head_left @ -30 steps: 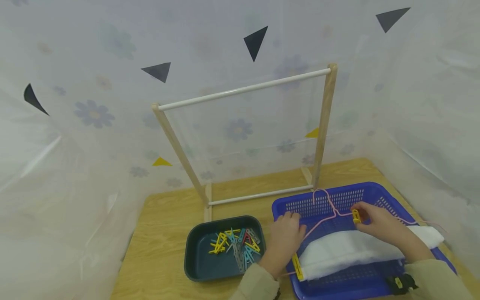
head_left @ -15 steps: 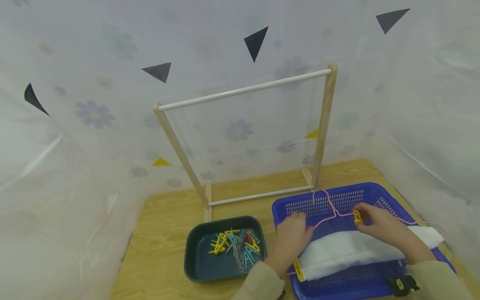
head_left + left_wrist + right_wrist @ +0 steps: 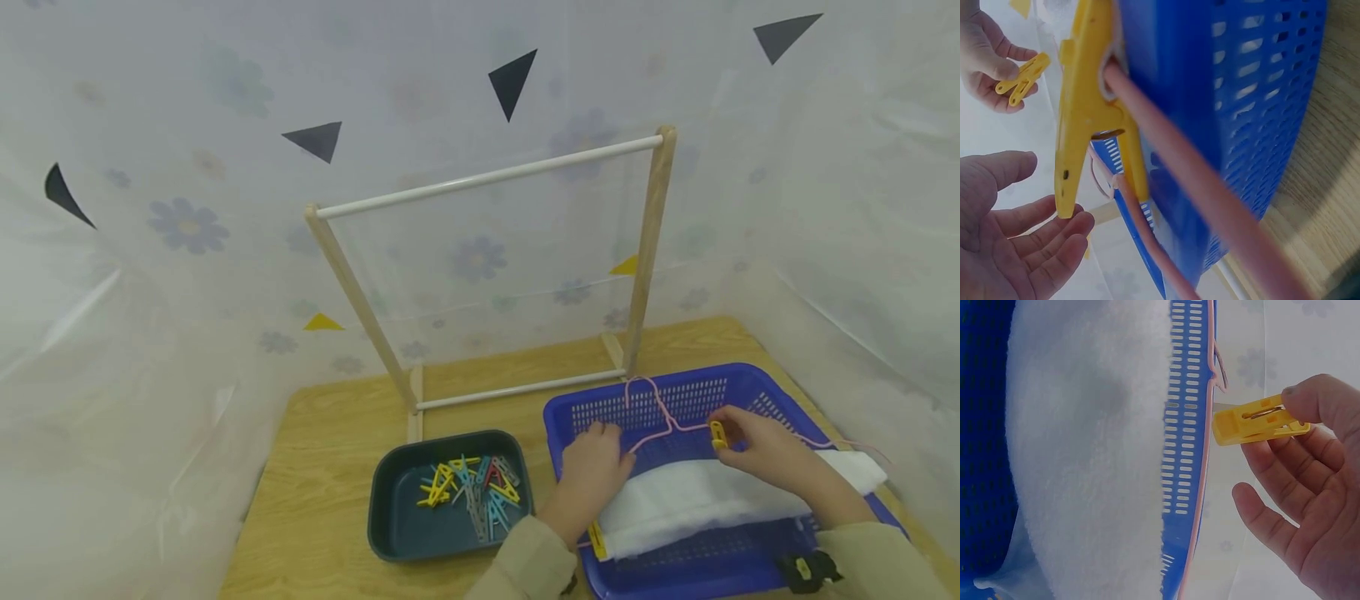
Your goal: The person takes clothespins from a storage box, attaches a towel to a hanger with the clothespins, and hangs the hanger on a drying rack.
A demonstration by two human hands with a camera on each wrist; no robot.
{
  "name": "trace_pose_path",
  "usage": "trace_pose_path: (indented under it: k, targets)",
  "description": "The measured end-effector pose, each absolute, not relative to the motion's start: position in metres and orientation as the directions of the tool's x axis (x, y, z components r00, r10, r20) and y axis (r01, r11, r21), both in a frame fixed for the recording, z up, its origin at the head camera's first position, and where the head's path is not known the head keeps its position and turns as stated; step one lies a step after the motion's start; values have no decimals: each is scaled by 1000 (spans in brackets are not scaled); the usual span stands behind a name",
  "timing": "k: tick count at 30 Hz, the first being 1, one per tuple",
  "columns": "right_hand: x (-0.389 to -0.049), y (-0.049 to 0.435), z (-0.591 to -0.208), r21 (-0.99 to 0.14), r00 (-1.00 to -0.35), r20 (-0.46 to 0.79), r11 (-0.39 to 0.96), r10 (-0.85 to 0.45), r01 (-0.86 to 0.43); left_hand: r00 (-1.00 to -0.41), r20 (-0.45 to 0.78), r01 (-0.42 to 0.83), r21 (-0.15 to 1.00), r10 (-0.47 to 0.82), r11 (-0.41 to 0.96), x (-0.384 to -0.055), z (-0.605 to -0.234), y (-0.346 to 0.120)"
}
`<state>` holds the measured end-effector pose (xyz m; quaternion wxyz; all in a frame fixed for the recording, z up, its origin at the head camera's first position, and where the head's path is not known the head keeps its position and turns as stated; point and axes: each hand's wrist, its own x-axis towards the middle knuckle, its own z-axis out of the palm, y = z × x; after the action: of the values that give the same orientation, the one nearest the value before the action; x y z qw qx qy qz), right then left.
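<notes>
My right hand (image 3: 761, 450) pinches a yellow clothespin (image 3: 1260, 422) between thumb and fingers, right beside the bar of a pink hanger (image 3: 672, 427). A folded white towel (image 3: 705, 504) lies along the hanger, in a blue basket (image 3: 738, 372). At the towel's left end, a second yellow clothespin (image 3: 1075, 125) clamps the hanger's pink bar (image 3: 1185, 156). My left hand (image 3: 592, 471) is over the basket's left rim. Seen from the left wrist, its fingers are loosely bent, with fingertips right at that second clothespin's lower end.
Left of the basket stands a dark green tray (image 3: 397, 546) with several loose yellow, blue, grey and red clothespins (image 3: 480, 492). Behind both is a wooden rack (image 3: 651, 225) with a white top bar (image 3: 487, 181). Translucent flowered sheeting surrounds the wooden table (image 3: 315, 483).
My left hand has shifted a little to the right along the basket's left side. My right hand has hardly moved and keeps its clothespin beside the hanger bar.
</notes>
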<state>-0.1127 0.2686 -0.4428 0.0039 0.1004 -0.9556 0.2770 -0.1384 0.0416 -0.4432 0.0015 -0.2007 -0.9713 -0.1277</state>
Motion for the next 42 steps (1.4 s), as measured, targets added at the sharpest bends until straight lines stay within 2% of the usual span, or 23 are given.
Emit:
trace_pose_path:
  k: [12,25,34,42]
  targets:
    - [-110,274,-442,-562,-980,42,807,-193,-183,-926,-13,362,242,376,900,-142,-442,55]
    - [-109,276,-444,-536,-978,68,820,-196,-201,-929,-72,344,198,364,918,-144,-454,65]
    - [-106,278,-445,-539,-979,62,819,-193,-196,-925,-57,358,200,376,912,-146,-459,65]
    - [-105,280,-447,-553,-980,62,811,-189,-191,-927,-99,332,234,362,914,-148,-465,67]
